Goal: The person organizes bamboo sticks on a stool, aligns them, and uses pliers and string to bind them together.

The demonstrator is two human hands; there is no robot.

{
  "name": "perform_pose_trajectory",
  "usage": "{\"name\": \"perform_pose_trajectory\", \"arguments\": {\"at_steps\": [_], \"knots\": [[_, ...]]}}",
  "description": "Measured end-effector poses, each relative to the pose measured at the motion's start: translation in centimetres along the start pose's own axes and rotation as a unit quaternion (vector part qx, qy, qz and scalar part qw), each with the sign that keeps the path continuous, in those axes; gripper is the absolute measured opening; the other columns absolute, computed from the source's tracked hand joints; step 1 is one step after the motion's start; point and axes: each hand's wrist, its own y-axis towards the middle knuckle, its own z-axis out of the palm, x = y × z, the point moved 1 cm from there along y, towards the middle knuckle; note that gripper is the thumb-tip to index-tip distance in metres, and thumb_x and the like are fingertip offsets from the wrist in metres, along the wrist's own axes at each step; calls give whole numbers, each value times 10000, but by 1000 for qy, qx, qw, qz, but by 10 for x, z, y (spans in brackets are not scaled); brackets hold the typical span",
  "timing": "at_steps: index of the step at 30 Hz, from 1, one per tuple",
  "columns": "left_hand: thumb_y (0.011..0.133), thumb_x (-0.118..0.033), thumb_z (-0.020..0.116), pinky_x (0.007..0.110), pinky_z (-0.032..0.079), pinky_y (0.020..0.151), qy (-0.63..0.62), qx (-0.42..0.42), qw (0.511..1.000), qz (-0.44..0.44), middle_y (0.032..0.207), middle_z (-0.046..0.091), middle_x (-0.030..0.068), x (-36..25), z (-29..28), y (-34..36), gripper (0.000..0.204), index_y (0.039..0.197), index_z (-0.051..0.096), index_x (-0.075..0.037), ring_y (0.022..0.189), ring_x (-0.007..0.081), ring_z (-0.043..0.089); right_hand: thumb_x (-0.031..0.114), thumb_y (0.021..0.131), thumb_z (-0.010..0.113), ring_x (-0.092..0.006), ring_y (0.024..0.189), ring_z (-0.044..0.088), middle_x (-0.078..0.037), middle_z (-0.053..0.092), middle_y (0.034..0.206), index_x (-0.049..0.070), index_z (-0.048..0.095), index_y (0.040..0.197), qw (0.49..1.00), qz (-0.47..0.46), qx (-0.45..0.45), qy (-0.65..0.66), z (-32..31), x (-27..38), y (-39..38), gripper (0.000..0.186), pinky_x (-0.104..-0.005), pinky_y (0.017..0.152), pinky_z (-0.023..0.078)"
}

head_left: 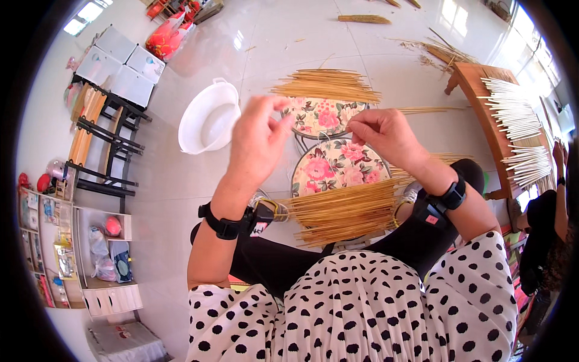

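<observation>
Nearest you, the near bundle of thin straw-coloured sticks [344,211] lies across the front of the near flowered seat [341,161]; square its uneven ends and don't let your forearms brush it. Above that seat, your right hand [389,134] has thumb and fingertips together, and your left hand [260,136] curls thumb toward forefinger. You may have a fine strand there, but I can't tell; if so, draw it evenly. Leave the far bundle [329,85] lying flat on the far flowered seat [319,114].
</observation>
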Motion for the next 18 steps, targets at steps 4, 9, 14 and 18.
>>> {"name": "perform_pose_trajectory", "arguments": {"at_steps": [4,9,14,18], "knots": [[829,-45,658,264,437,603,43,32,994,96,828,587,44,-21,-7,-3,168,994,635,-19,665,139,550,145,882,628,-98,554,574,-59,657,656,-3,698,882,992,-70,3,-103,-4,29,-2,163,-255,544,480],[822,-66,674,258,413,614,30,85,995,31,776,574,37,-32,-2,-9,72,867,681,-10,681,123,529,137,881,639,-87,576,582,-65,657,670,-7,691,881,980,-155,1,-124,2,57,3,153,-254,553,483],[811,-55,676,243,409,645,-72,59,995,-42,836,591,17,-23,-16,-12,135,941,693,-20,751,111,545,136,886,646,-62,613,574,-64,649,693,-14,683,907,992,-110,-35,56,9,57,10,156,-245,564,478],[808,-79,663,301,457,712,2,32,999,14,954,602,86,-31,-33,-15,243,1045,661,-28,843,177,578,135,873,660,-78,592,583,-69,640,661,-9,687,898,992,-122,-43,-10,17,52,7,149,-255,557,480]]}}
